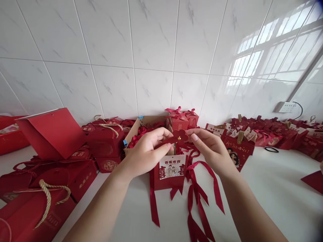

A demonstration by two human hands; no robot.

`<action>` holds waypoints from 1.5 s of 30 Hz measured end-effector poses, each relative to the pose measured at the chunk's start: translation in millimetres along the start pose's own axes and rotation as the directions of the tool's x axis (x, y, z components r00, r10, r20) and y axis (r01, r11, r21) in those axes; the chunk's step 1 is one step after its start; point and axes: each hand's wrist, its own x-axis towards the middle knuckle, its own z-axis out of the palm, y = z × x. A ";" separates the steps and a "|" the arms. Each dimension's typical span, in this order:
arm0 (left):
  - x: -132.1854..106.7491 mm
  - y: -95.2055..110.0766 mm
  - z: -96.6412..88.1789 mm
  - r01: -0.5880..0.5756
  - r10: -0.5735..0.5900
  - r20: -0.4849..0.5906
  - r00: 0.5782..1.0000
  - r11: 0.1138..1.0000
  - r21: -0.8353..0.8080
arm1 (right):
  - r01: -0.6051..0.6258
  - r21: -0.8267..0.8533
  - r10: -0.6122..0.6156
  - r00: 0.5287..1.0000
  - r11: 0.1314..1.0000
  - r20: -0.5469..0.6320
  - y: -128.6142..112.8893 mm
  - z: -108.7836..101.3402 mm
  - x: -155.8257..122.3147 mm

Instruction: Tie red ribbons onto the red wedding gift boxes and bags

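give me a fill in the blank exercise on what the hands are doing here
1. The left hand and right hand pinch a red flower-shaped tab with a small ____ stud.
2. Below it stands a small red box with a ____ label on its front.
3. The ribbons trailing over the table are ____.
4. The wall is covered in white ____.

Missing words: gold; white; red; tiles

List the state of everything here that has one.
Left hand: pinching the dark red flower-shaped tab.
Right hand: pinching the same tab.
Small red card gift box with white label: upright, ribbons loose.
Brown cardboard carton: open, holding red pieces.
Small red ribbon-topped boxes by the wall: closed, bows tied.
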 end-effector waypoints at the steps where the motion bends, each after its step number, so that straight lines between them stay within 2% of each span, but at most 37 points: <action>1: -0.1 0.2 2.2 0.003 -0.003 0.009 1.000 1.000 -0.001 | 0.009 0.063 -0.007 1.000 0.998 -0.024 -2.6 0.8 -2.0; 3: -0.4 1.1 7.0 -0.008 0.007 0.020 1.000 1.000 0.009 | 0.014 0.140 -0.012 1.000 0.990 -0.014 -6.1 2.5 -6.1; 6: -1.8 2.9 14.1 -0.054 0.054 0.008 0.999 0.998 0.040 | 0.043 0.162 -0.046 0.999 0.986 0.016 -6.2 4.5 -10.6; 11: -8.6 6.8 18.3 -0.129 0.127 0.035 0.991 0.987 0.096 | 0.232 0.064 -0.230 0.972 0.971 -0.040 -5.8 5.1 -13.3; 15: -14.9 11.8 13.5 -0.204 0.197 0.059 0.979 0.965 0.166 | 0.343 0.034 -0.343 0.939 0.939 -0.001 -10.8 0.5 -12.9; 18: -17.6 17.2 8.5 -0.212 0.197 0.106 0.975 0.964 0.161 | 0.452 0.059 -0.455 0.887 0.890 0.074 -11.9 -3.8 -11.2; 21: -18.9 21.8 6.3 -0.161 0.140 0.155 0.978 0.978 0.131 | 0.577 0.106 -0.587 0.799 0.810 0.131 -10.4 -5.0 -9.0; 24: -19.9 23.0 7.8 -0.172 0.154 0.130 0.979 0.975 0.139 | 0.660 0.086 -0.664 0.728 0.746 0.170 -9.2 -2.8 -7.4; 27: -21.4 21.6 9.8 -0.177 0.167 0.073 0.983 0.971 0.161 | 0.706 0.032 -0.697 0.690 0.708 0.197 -8.0 -0.5 -7.2; 30: -22.4 21.3 10.2 -0.119 0.113 0.043 0.993 0.982 0.149 | 0.695 -0.018 -0.672 0.701 0.718 0.238 -7.0 0.1 -8.1; 33: -21.9 23.5 9.6 -0.039 0.033 0.071 0.997 0.995 0.092 | 0.682 -0.061 -0.647 0.715 0.729 0.265 -8.6 0.5 -9.5; 38: -17.4 25.2 8.6 0.031 -0.036 0.106 0.994 0.998 0.049 | 0.680 -0.054 -0.654 0.721 0.731 0.230 -10.9 4.0 -9.9; 41: -13.2 21.8 9.8 0.016 -0.019 0.082 0.996 0.999 0.044 | 0.610 -0.004 -0.598 0.777 0.792 0.197 -6.7 5.8 -8.1; 45: -6.9 15.7 12.3 0.085 -0.088 0.049 0.995 0.994 0.069 | 0.501 0.028 -0.495 0.845 0.865 0.201 0.1 6.0 -5.2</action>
